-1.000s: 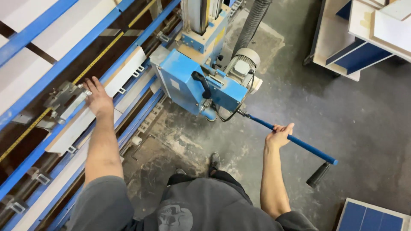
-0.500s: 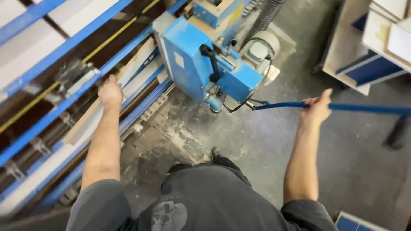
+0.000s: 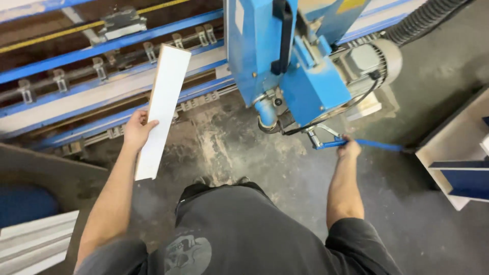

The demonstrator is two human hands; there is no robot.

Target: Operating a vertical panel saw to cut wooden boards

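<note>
Holding: left hand (image 3: 136, 131), fingers wrapped on a white board (image 3: 163, 109)
Gripping: right hand (image 3: 349, 148), fingers closed round the blue handle (image 3: 377, 145)
Beside: blue saw machine (image 3: 285, 66)

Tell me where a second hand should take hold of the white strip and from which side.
Take the white strip near its free upper end, coming from its right long edge. It is a long, thin, flat board held tilted; the left hand pinches its lower part from the left, so the upper half and right edge are bare.
</note>
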